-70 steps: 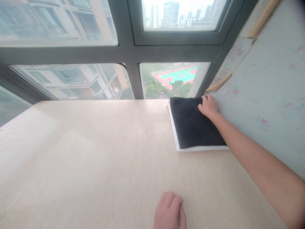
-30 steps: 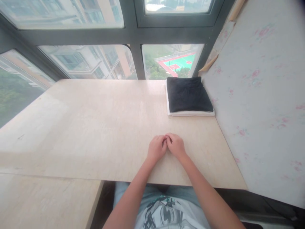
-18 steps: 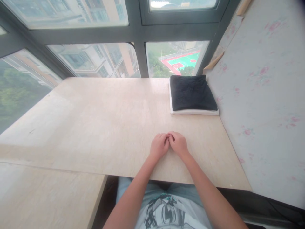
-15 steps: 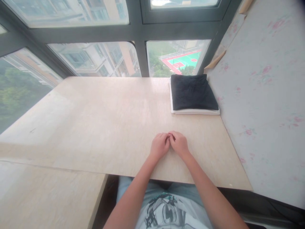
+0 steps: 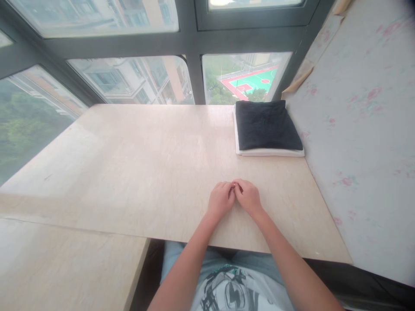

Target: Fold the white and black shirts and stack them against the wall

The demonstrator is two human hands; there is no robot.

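My left hand (image 5: 221, 199) and my right hand (image 5: 247, 195) rest on the pale tabletop (image 5: 145, 172), close to its front edge. Their fingers are curled, and the two hands meet at the fingertips and thumbs. A tiny pale spot shows where they touch; whether it is a fingernail or a small object, I cannot tell. The insides of both hands are hidden. Beyond my right hand, against the wall, lies a folded black cloth (image 5: 267, 125) on top of a folded white one (image 5: 272, 153); neither hand touches them.
Dark-framed windows (image 5: 129, 45) rise along the back and left of the table. A floral papered wall (image 5: 366, 142) borders it on the right, with a peeling edge (image 5: 300, 82). At front left, another pale surface (image 5: 65, 263) adjoins the table along a seam.
The whole view has shifted slightly, so the table, cloths and hands appear a little further right. My hands keep the same pose, fingertips together.
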